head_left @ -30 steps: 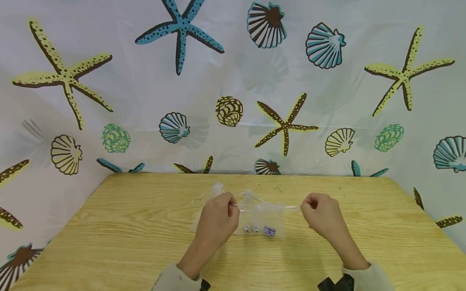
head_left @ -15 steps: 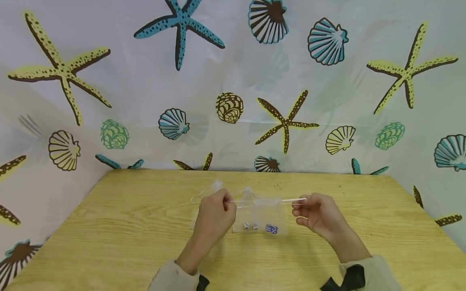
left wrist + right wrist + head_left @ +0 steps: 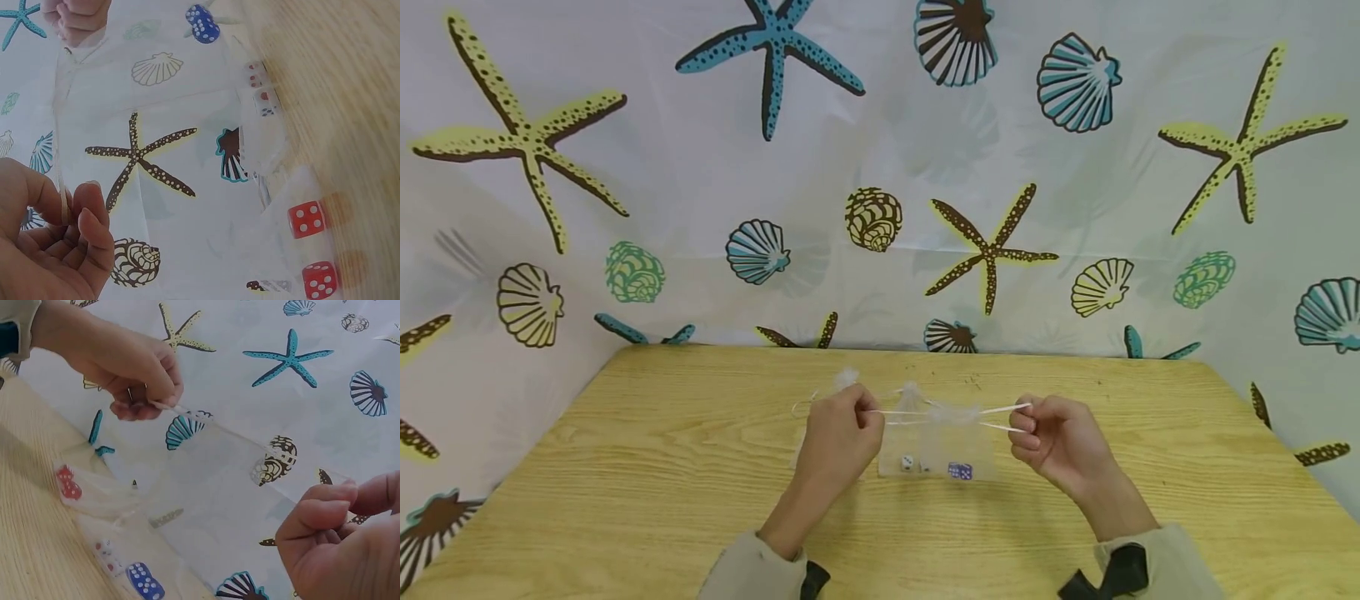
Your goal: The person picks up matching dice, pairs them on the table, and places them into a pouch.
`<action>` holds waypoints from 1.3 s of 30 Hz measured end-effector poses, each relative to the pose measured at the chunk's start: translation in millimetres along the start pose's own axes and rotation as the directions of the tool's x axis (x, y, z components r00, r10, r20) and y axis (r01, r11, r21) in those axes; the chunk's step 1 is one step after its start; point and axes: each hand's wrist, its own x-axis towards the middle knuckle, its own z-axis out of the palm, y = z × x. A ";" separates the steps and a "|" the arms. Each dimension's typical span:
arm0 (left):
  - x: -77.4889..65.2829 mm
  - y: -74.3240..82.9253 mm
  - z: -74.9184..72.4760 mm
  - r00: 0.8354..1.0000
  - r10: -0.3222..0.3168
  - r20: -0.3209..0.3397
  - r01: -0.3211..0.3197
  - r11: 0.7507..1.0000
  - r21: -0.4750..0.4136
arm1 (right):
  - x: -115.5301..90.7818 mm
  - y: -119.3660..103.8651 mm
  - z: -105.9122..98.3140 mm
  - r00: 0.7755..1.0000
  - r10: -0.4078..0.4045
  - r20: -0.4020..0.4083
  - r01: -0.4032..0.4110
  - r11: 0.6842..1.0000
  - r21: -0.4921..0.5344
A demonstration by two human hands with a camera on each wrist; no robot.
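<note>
A sheer white drawstring bag (image 3: 958,433) with blue dice (image 3: 960,472) at its bottom hangs between my two hands. My left hand (image 3: 842,437) pinches the white cords at the bag's left side. On the right, my right hand (image 3: 1063,437) grips the cord loop, its two strands spread apart between fingers and bag. The cords run nearly level, and the bag's mouth is gathered along them. In the left wrist view the left thumb and fingers (image 3: 69,215) close on the cord. Through the sheer fabric, white dice (image 3: 907,462) show partly.
A second sheer bag (image 3: 912,392) with the white dice lies behind the held one. Farther left is a third bag (image 3: 847,378), partly behind the left hand, with red dice (image 3: 307,219). A wooden table (image 3: 662,467) meets a shell-patterned cloth (image 3: 700,183) at the back.
My right hand has gone from a fist beside the cord to gripping it with the fingers turned inward. Its cord strands have spread apart. The left hand keeps its hold.
</note>
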 end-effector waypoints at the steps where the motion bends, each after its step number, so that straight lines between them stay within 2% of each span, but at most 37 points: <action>1: 0.4 -0.2 -0.7 1.000 -0.004 -0.002 0.004 1.000 0.004 | -0.5 -0.8 -0.3 1.000 0.012 -0.014 -0.013 0.998 -0.063; 3: 0.9 0.0 -2.3 1.000 -0.008 -0.004 0.008 1.000 0.006 | -1.8 -3.0 -0.7 0.998 0.020 -0.058 -0.032 0.974 -0.226; 5: 1.0 0.5 -3.5 1.000 -0.006 -0.002 0.006 1.000 0.006 | -3.3 -5.5 -0.9 0.994 0.005 -0.108 -0.046 0.926 -0.375; 7: 1.0 1.0 -4.3 1.000 -0.002 0.005 0.002 1.000 0.004 | -4.4 -8.1 -1.0 0.989 -0.021 -0.146 -0.052 0.877 -0.477; 9: 1.1 1.3 -4.8 1.000 0.007 0.009 -0.007 1.000 0.006 | -5.0 -10.8 -1.2 0.986 -0.040 -0.164 -0.054 0.847 -0.529; 12: 1.4 2.4 -4.9 1.000 0.019 0.014 -0.020 1.000 0.010 | -7.7 -16.4 -1.2 0.988 -0.038 -0.151 -0.054 0.825 -0.563; 13: 1.4 2.9 -4.7 1.000 0.024 0.013 -0.024 1.000 0.011 | -9.0 -18.6 -1.0 0.989 -0.036 -0.146 -0.057 0.807 -0.587; 14: 1.5 3.3 -4.5 0.999 0.031 0.016 -0.031 1.000 0.007 | -10.6 -20.8 -0.6 0.988 -0.037 -0.147 -0.064 0.776 -0.627; 15: 1.4 3.9 -4.1 0.999 0.040 0.019 -0.040 0.999 0.002 | -12.4 -23.1 0.2 0.987 -0.041 -0.157 -0.078 0.730 -0.679; 17: 1.0 5.5 -3.0 0.998 0.062 0.031 -0.062 0.998 -0.006 | -16.3 -27.7 3.3 0.980 -0.049 -0.195 -0.127 0.600 -0.790; 20: 1.6 8.6 -1.4 0.995 0.090 0.037 -0.090 0.996 -0.018 | -19.7 -34.0 8.9 0.971 -0.070 -0.228 -0.191 0.349 -0.917; 21: 2.0 9.7 -0.9 0.995 0.095 0.036 -0.095 0.995 -0.018 | -20.1 -36.5 10.9 0.971 -0.066 -0.231 -0.204 0.279 -0.938; 23: 3.1 12.2 -0.2 0.995 0.090 0.043 -0.090 0.996 -0.019 | -20.8 -41.8 13.8 0.973 -0.053 -0.223 -0.211 0.173 -0.962; 25: 4.8 15.0 0.3 0.995 0.083 0.057 -0.081 0.996 -0.025 | -21.6 -47.3 15.5 0.976 -0.033 -0.217 -0.213 0.095 -0.972; 27: 6.4 17.8 1.3 0.994 0.081 0.076 -0.079 0.997 -0.024 | -23.0 -52.5 16.3 0.974 -0.017 -0.226 -0.225 0.043 -0.973; 30: 9.8 21.8 5.6 0.992 0.092 0.089 -0.090 0.996 -0.021 | -26.2 -56.6 14.2 0.971 -0.025 -0.239 -0.239 -0.014 -0.971; 34: 15.9 25.5 12.9 0.989 0.097 0.115 -0.095 0.995 -0.027 | -29.7 -59.7 10.5 0.962 -0.065 -0.266 -0.269 -0.055 -0.962; 39: 20.1 26.9 20.7 0.987 0.077 0.144 -0.074 0.997 -0.029 | -32.8 -63.8 6.7 0.950 -0.122 -0.286 -0.298 -0.092 -0.950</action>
